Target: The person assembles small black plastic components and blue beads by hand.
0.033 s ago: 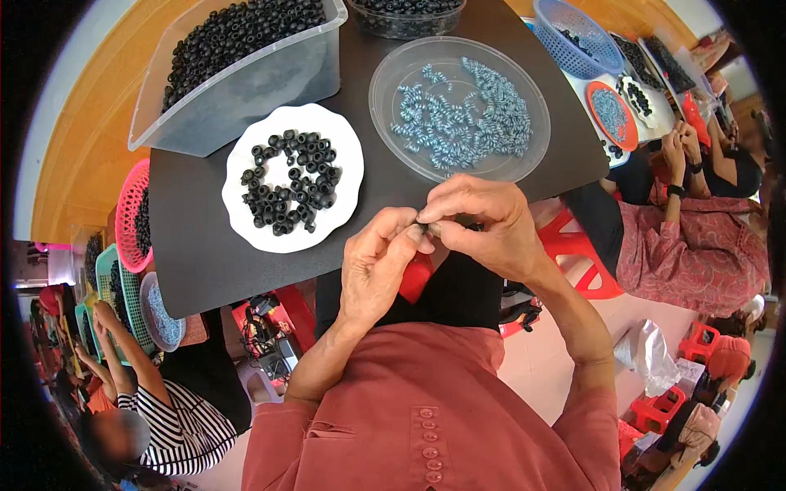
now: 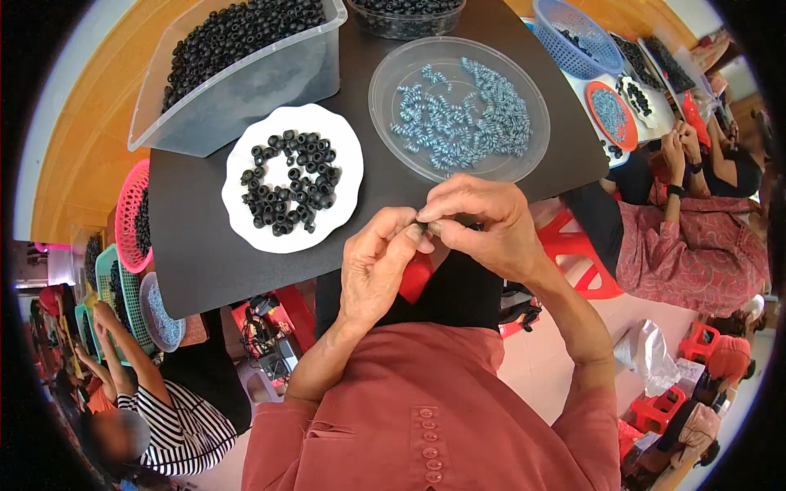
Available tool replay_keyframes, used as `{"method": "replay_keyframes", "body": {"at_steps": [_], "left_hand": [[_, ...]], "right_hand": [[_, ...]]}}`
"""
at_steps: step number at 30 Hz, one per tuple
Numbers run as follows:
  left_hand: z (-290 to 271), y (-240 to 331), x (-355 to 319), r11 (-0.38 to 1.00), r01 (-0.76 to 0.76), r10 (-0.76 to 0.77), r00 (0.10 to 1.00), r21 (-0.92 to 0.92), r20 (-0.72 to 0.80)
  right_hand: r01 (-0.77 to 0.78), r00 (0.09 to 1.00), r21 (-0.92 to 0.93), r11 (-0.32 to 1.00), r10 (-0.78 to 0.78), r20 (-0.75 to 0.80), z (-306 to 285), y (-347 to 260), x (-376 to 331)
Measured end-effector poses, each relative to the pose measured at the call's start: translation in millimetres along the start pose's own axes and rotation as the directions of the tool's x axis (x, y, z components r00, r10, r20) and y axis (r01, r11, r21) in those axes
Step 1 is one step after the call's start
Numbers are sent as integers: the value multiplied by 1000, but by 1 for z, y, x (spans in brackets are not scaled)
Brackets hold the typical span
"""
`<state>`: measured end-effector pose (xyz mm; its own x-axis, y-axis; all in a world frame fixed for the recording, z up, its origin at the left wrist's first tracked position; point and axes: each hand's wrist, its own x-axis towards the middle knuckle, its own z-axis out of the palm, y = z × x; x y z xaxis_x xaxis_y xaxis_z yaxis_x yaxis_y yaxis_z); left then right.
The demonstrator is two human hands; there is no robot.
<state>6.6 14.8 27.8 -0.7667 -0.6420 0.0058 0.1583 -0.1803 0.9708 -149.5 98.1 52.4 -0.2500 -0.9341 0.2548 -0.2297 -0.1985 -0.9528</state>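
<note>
Right at the near edge of the black table [image 2: 213,270], both hands meet over the lap. Compared with the earlier frame, nothing has really moved: same pinch, same spot, so the fiddly fitting is still mid-go rather than finished. The left hand [image 2: 378,266] is curled narrow, thumb and forefinger pinching one small black ring [image 2: 422,224], and the right hand [image 2: 483,222] pinches in against it from the other side; whether there's a spring between those fingertips, I can't tell, too small.

Counts, as best I can:
- one white scalloped plate [image 2: 237,214] with a few dozen black rings on it, too many to count exactly
- one clear round dish [image 2: 385,123] with a heap of small blue-grey springs [image 2: 458,114], way more than I can number
- one clear plastic tub [image 2: 246,90] piled with black rings
- one more clear container [image 2: 405,20] at the far edge, dark parts inside

Off to the right, another person's table has a blue basket [image 2: 573,37].
</note>
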Motion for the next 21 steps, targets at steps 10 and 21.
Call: {"method": "replay_keyframes", "body": {"at_steps": [10, 21], "left_hand": [[-3, -8, 4, 962, 79, -75, 997, -261, 24], [-4, -9, 4, 980, 57, -54, 998, -189, 23]], "right_hand": [[65, 995, 64, 996, -60, -81, 4, 7, -3], [81, 994, -66, 995, -86, -68, 3, 2, -1]]}}
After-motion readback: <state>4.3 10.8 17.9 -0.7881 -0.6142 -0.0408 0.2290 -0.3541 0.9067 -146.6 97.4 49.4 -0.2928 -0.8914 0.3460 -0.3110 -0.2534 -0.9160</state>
